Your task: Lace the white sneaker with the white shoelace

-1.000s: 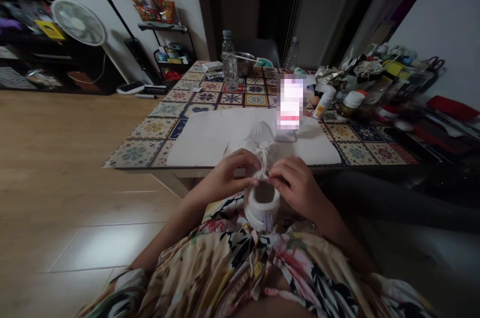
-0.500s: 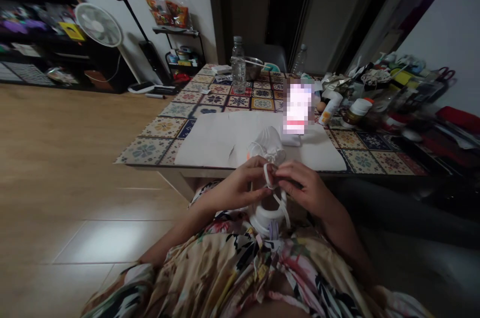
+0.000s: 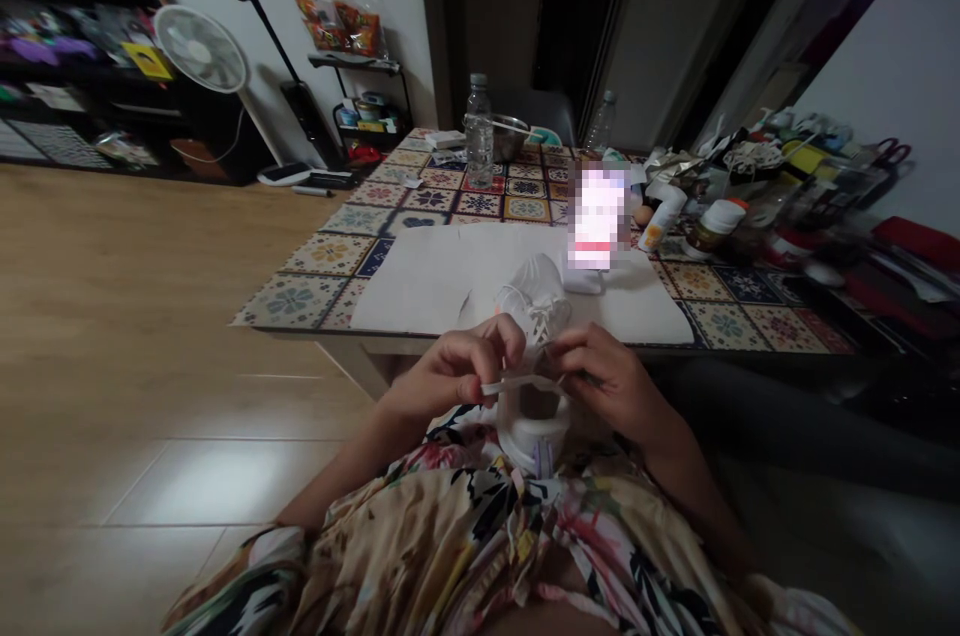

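A white shoe (image 3: 534,301) points away from me, its toe over the table edge and its heel against my lap. Its upper eyelets are crossed with white lace. Above the shoe's opening, my left hand (image 3: 465,361) pinches a white shoelace (image 3: 523,382) between thumb and fingers, to the left of the tongue. The lace stretches across the opening toward my right hand (image 3: 596,371), whose fingers are closed at the right eyelet side. What lies right between those fingertips is partly hidden, but the lace runs into them.
White paper (image 3: 420,276) covers the near part of the patterned table (image 3: 289,301). A lit, blurred phone (image 3: 596,216) stands on a holder just beyond the shoe. Farther back are a water bottle (image 3: 478,131) and a metal bowl (image 3: 508,138); jars and clutter crowd the right side.
The upright lace loop between my hands is gone. My left hand has moved left and drawn the lace out sideways, while my right hand stays near the eyelets.
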`<state>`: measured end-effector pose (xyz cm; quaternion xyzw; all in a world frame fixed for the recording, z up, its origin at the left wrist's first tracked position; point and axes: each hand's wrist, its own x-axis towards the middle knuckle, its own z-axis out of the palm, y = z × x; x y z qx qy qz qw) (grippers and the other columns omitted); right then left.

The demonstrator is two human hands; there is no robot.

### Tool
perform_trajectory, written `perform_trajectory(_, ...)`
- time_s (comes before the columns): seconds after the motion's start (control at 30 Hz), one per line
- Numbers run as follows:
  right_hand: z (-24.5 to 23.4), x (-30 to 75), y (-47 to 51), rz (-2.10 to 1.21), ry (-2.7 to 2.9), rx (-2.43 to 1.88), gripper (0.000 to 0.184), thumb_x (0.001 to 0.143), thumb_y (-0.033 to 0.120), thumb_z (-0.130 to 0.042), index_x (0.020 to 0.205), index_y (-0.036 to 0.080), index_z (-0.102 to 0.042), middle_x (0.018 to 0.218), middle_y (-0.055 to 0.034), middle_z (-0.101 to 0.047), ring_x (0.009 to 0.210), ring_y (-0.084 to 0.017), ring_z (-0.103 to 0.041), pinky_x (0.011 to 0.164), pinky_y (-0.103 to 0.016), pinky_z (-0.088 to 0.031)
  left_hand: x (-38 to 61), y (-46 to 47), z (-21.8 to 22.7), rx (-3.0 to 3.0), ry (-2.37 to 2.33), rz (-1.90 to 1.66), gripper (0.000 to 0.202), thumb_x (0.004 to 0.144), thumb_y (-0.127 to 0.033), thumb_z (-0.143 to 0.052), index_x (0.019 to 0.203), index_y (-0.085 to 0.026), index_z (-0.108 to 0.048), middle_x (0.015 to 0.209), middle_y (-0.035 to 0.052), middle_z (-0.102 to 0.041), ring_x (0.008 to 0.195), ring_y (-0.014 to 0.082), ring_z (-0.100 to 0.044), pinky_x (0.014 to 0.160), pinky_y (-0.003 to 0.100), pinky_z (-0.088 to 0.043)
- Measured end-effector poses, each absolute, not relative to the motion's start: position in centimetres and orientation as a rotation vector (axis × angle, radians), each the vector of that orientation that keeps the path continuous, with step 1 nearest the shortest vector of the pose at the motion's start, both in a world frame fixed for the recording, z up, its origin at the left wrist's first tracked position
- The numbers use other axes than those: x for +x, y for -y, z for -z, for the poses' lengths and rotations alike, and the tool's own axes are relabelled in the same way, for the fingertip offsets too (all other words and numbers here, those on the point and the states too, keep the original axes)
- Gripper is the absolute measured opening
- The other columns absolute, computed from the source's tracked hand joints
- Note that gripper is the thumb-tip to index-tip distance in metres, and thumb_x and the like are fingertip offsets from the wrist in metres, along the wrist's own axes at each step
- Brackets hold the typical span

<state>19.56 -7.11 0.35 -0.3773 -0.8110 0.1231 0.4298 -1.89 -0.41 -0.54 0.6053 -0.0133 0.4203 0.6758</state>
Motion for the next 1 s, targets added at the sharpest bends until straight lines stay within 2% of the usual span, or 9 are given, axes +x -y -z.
perform_trajectory(0.13, -0.9, 20.4, 7.9, -0.539, 1.851, -0.734, 0.020, 0.094, 0.039, -0.059, 0.086, 0.024, -0.070, 0.087, -0.0045, -0.068, 0.084, -0.019, -0.065, 0.076, -0.035, -0.053, -2.4, 0.4, 0.1, 1.258, 0.129, -1.114, 0.053, 0.072, -0.048, -0.078, 0.045, -0.018, -0.044, 0.059, -0.0001, -0.040, 0.063, 0.0148, -0.046, 0.059, 0.030, -0.042)
perform_trajectory(0.2, -1.3, 20.8, 8.4, -0.600, 1.673, -0.623, 0.021, 0.092, 0.042, -0.062, 0.082, 0.025, -0.069, 0.075, -0.0025, -0.067, 0.071, -0.019, -0.064, 0.068, -0.036, -0.054, -3.0, 0.1, -0.2, 1.247, 0.259, -1.179, 0.053, 0.072, -0.044, -0.078, 0.043, -0.019, -0.042, 0.050, -0.0015, -0.035, 0.053, 0.0137, -0.043, 0.052, 0.028, -0.041)
perform_trajectory(0.33, -1.7, 20.8, 9.1, -0.521, 1.213, -0.554, 0.023, 0.088, 0.045, -0.066, 0.074, 0.027, -0.067, 0.052, 0.0036, -0.052, 0.041, -0.012, -0.045, 0.043, -0.028, -0.041, -4.3, -0.1, -1.1, 1.326, 0.391, -1.163, 0.054, 0.076, -0.044, -0.075, 0.035, -0.022, -0.048, 0.035, -0.0030, -0.028, 0.036, 0.0103, -0.035, 0.041, 0.025, -0.038)
perform_trajectory(0.4, -1.6, 20.5, 9.3, -0.420, 1.074, -0.633, 0.019, 0.089, 0.042, -0.066, 0.076, 0.027, -0.068, 0.053, 0.0044, -0.050, 0.040, -0.010, -0.042, 0.039, -0.025, -0.035, -4.6, 0.6, -1.6, 1.394, 0.198, -1.089, 0.047, 0.076, -0.047, -0.075, 0.038, -0.024, -0.059, 0.037, -0.0018, -0.038, 0.037, 0.0102, -0.041, 0.040, 0.025, -0.039)
perform_trajectory(0.5, -1.1, 19.7, 9.6, -0.297, 1.236, -0.867, 0.010, 0.092, 0.031, -0.063, 0.087, 0.027, -0.072, 0.062, 0.0026, -0.061, 0.051, -0.011, -0.054, 0.046, -0.025, -0.041, -3.8, 1.9, -2.2, 1.537, -0.209, -0.869, 0.017, 0.074, -0.038, -0.081, 0.069, -0.022, -0.078, 0.057, 0.0024, -0.062, 0.054, 0.0130, -0.056, 0.051, 0.026, -0.046)
perform_trajectory(0.6, -0.9, 18.8, 9.6, -0.168, 1.696, -0.964, 0.011, 0.091, 0.021, -0.062, 0.094, 0.026, -0.071, 0.074, 0.0003, -0.071, 0.066, -0.014, -0.065, 0.059, -0.026, -0.050, -2.1, 2.6, -2.2, 1.581, -0.357, -0.765, 0.022, 0.074, -0.031, -0.080, 0.094, -0.020, -0.078, 0.071, 0.0012, -0.067, 0.061, 0.0115, -0.059, 0.058, 0.024, -0.049)
perform_trajectory(0.73, -0.9, 18.1, 9.2, -0.078, 1.982, -0.890, 0.010, 0.093, 0.017, -0.057, 0.094, 0.022, -0.065, 0.077, -0.0017, -0.071, 0.067, -0.014, -0.065, 0.063, -0.025, -0.051, -0.7, 2.6, -1.6, 1.721, -0.355, -0.911, 0.010, 0.081, -0.026, -0.073, 0.082, -0.017, -0.075, 0.075, 0.0044, -0.070, 0.068, 0.0129, -0.063, 0.065, 0.024, -0.051)
perform_trajectory(0.83, -0.9, 18.1, 9.0, -0.043, 2.044, -0.893, 0.007, 0.092, 0.023, -0.058, 0.097, 0.021, -0.062, 0.082, -0.0045, -0.071, 0.072, -0.016, -0.065, 0.066, -0.028, -0.051, -0.6, 2.4, -1.4, 1.809, -0.350, -1.012, 0.010, 0.080, -0.024, -0.075, 0.074, -0.017, -0.073, 0.075, 0.0050, -0.070, 0.072, 0.0141, -0.064, 0.069, 0.026, -0.052)
perform_trajectory(1.0, -0.8, 18.1, 9.4, -0.009, 2.029, -0.880, 0.010, 0.094, 0.017, -0.052, 0.090, 0.022, -0.061, 0.077, -0.0029, -0.069, 0.070, -0.016, -0.063, 0.065, -0.028, -0.049, -0.8, 2.4, -1.0, 1.813, -0.329, -1.012, 0.009, 0.082, -0.024, -0.074, 0.075, -0.018, -0.071, 0.075, 0.0042, -0.070, 0.073, 0.0143, -0.065, 0.068, 0.026, -0.052)
